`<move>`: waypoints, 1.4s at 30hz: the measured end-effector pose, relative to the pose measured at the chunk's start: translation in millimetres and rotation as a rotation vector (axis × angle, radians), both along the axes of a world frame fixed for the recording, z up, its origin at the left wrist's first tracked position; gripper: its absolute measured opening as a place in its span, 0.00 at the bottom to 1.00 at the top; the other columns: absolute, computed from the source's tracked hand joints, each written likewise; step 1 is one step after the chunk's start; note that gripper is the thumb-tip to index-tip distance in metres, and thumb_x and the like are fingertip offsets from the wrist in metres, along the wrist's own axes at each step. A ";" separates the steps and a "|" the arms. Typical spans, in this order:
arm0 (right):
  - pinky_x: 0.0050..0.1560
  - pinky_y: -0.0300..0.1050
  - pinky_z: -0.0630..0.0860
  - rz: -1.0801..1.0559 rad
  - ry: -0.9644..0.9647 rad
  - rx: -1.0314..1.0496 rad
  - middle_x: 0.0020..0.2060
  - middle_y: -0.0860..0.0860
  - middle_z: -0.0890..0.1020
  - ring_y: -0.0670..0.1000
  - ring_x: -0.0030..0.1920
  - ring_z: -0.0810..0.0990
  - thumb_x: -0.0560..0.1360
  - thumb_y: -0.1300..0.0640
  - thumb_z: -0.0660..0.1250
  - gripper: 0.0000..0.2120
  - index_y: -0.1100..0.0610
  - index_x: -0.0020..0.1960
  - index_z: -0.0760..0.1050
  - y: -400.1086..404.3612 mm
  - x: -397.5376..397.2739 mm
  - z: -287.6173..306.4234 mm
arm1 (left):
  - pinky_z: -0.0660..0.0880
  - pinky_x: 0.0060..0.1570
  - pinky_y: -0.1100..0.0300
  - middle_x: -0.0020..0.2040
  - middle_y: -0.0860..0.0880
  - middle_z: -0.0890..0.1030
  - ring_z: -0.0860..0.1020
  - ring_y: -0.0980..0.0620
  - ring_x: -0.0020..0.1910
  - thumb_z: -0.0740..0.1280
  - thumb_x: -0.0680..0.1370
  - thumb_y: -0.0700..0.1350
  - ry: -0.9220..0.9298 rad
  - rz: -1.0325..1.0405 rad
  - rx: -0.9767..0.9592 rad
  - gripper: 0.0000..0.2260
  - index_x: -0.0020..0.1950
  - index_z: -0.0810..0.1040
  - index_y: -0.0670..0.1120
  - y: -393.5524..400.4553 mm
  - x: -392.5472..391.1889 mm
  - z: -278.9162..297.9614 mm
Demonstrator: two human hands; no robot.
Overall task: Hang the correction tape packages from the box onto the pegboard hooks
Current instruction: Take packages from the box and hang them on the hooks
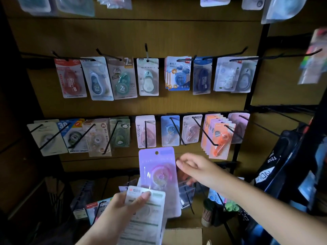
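Observation:
My left hand (127, 204) grips a fanned stack of correction tape packages. The front one is white with its printed back showing (146, 218); behind it a purple package (157, 167) with a pink wheel sticks up, its hang hole at the top. My right hand (192, 167) hovers just right of the purple package with relaxed fingers, holding nothing. A black hook (146, 133) with pink "Moon" packages juts out directly above the purple package. A corner of the cardboard box (184, 236) shows at the bottom.
Two rows of black hooks on the wooden pegboard (123, 106) carry many tape packages. An orange stack (217, 137) hangs at the right. Lower hooks (187, 197) hold more goods below my hands. A black rack with bags (286, 156) stands at the right.

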State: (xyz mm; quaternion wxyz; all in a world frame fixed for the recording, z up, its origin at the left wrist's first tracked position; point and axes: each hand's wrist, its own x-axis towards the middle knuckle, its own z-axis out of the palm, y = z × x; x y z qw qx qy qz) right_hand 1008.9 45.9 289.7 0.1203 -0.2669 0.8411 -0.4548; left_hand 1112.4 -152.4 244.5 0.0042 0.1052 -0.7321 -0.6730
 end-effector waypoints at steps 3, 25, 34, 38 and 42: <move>0.50 0.41 0.78 0.062 -0.129 -0.069 0.40 0.43 0.81 0.44 0.44 0.80 0.77 0.53 0.62 0.05 0.51 0.48 0.76 5.6 2.4 -16.7 | 0.79 0.44 0.49 0.40 0.39 0.85 0.83 0.42 0.39 0.70 0.64 0.53 0.015 0.046 0.003 0.16 0.43 0.84 0.42 10.0 -2.7 5.6; 0.47 0.57 0.76 -0.439 0.138 0.078 0.27 0.49 0.68 0.51 0.34 0.70 0.77 0.59 0.59 0.13 0.57 0.34 0.68 29.3 -19.4 -40.1 | 0.76 0.54 0.39 0.41 0.38 0.84 0.83 0.37 0.44 0.69 0.68 0.53 -0.128 0.111 0.040 0.17 0.45 0.83 0.40 13.3 -9.3 7.8; 0.31 0.43 0.58 -0.475 0.249 0.047 0.28 0.51 0.69 0.47 0.29 0.65 0.78 0.58 0.58 0.10 0.62 0.41 0.72 18.9 -18.9 -42.7 | 0.74 0.55 0.36 0.45 0.38 0.84 0.82 0.36 0.46 0.69 0.64 0.57 -0.146 0.099 0.056 0.22 0.48 0.83 0.41 1.1 -8.5 3.1; 0.31 0.44 0.58 -0.491 0.260 0.005 0.27 0.50 0.69 0.47 0.29 0.65 0.78 0.58 0.59 0.11 0.61 0.39 0.72 19.1 -15.5 -45.7 | 0.74 0.55 0.36 0.44 0.36 0.84 0.82 0.35 0.46 0.68 0.66 0.54 -0.151 0.108 0.077 0.22 0.49 0.81 0.38 -2.1 -11.7 -0.1; 0.31 0.43 0.57 -0.495 0.251 -0.033 0.28 0.50 0.68 0.47 0.29 0.64 0.78 0.59 0.59 0.10 0.62 0.40 0.72 19.5 -11.8 -46.7 | 0.74 0.55 0.36 0.44 0.36 0.84 0.82 0.35 0.46 0.68 0.66 0.54 -0.155 0.102 0.068 0.22 0.49 0.81 0.38 -1.3 -14.6 -5.8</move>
